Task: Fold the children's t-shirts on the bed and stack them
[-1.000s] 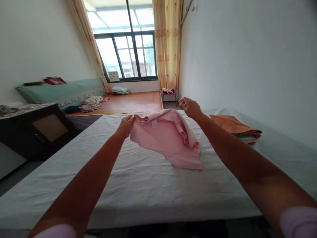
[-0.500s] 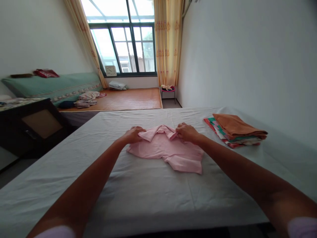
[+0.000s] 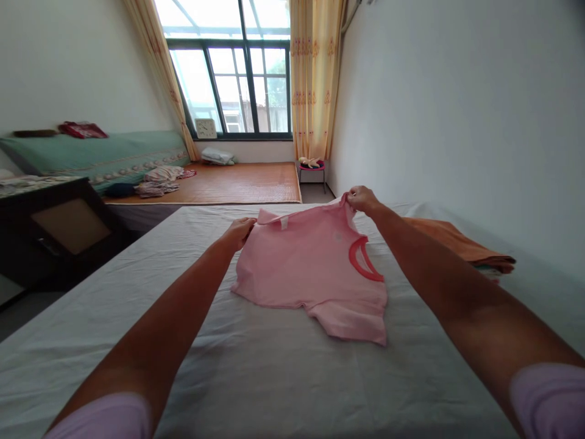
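Observation:
A pink T-shirt [image 3: 301, 256] with a red neckband lies sideways on the pale bed sheet [image 3: 283, 378], its far side lifted off the cloth. The neck opening faces right, and one sleeve points toward me at the lower right. My left hand [image 3: 241, 233] is closed on the shirt's far left corner, near the hem. Higher up on the right, my right hand [image 3: 362, 200] pinches the shirt's far edge by the shoulder or sleeve. A small white label shows along the raised edge.
Right of my right forearm, partly hidden by it, sits a stack of folded cloths [image 3: 457, 241] with an orange-brown one on top. A dark cabinet [image 3: 68, 231] stands at left. Behind are a brown mat bed [image 3: 247, 183] with clothes and a small stool [image 3: 312, 167].
The shirt's far edge, bunched before, has been raised and spread out, showing the red neckband. My right hand has moved up and right; my left hand rose slightly.

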Action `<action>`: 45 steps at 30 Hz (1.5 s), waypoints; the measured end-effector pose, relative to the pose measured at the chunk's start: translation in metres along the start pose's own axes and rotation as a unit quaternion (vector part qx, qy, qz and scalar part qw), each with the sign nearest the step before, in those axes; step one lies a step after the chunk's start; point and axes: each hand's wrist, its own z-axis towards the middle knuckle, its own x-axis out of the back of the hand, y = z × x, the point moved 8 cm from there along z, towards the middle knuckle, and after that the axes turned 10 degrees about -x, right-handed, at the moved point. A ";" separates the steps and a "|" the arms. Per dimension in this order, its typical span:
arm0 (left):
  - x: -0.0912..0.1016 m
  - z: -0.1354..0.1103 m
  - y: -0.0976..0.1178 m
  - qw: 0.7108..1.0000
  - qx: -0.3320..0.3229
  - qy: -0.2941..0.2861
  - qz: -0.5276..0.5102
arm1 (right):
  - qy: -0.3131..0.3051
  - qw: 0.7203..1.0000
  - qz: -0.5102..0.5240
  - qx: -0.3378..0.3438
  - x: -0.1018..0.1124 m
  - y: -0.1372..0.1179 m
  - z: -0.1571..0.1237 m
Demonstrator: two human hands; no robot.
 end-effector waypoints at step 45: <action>-0.001 -0.045 0.033 0.975 0.029 0.029 -0.218 | -0.287 0.931 0.145 0.174 0.027 0.018 -0.137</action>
